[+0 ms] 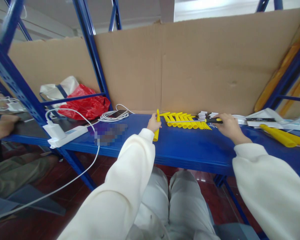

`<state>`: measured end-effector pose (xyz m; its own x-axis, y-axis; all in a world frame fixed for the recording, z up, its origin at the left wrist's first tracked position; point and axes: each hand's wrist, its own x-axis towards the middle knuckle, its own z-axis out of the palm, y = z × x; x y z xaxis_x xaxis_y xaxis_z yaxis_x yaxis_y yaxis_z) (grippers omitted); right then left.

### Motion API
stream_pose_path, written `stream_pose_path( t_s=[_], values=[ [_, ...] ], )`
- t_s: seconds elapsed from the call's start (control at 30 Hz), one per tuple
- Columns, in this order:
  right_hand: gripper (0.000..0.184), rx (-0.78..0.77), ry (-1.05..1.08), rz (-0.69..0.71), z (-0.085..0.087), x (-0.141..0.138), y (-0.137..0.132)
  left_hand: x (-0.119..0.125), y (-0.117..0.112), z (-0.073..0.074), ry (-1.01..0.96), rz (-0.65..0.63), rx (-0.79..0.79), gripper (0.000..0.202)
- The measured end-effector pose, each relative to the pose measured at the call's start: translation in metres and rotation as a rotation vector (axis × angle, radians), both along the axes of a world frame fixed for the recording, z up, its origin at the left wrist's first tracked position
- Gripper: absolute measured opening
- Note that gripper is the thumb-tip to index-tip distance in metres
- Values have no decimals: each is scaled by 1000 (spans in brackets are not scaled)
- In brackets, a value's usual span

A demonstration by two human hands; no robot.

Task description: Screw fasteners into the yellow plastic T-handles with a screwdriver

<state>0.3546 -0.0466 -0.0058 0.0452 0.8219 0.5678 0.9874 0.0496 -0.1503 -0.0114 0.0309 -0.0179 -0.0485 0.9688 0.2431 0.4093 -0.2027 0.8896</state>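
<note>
My left hand (153,123) is closed round a yellow tube-shaped piece (156,135), which sticks out above and below the fingers over the blue shelf top (140,133). A long thin screwdriver (217,120) with a black and yellow handle is gripped in my right hand (229,127). Its metal shaft points left, across a row of several yellow tube pieces (180,124) with slanted upper parts. The tip lies just right of my left hand. Small black-and-white items (202,115) sit behind the row, beside my right hand.
Longer yellow tubes (277,136) lie at the right. On the left are a coiled white cable (110,116), a phone (118,114), a red plastic bag (86,101) and a white power strip (68,136). Cardboard (202,66) walls the back. Another person's hand (5,126) shows far left.
</note>
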Motion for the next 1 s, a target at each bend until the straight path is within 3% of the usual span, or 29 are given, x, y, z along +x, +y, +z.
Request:
stream_pose_path(
  t_s=[0.37,0.57,1.0],
  values=[
    [37,48,15,33,-6,2,6,7,-5,4,-56,-149,-8,73],
    [25,267,-1,169,-24,20,27,7,-1,0,-109,-252,-10,72],
    [20,320,14,233,-31,24,36,8,-1,-2,-164,-252,-98,70]
  ],
)
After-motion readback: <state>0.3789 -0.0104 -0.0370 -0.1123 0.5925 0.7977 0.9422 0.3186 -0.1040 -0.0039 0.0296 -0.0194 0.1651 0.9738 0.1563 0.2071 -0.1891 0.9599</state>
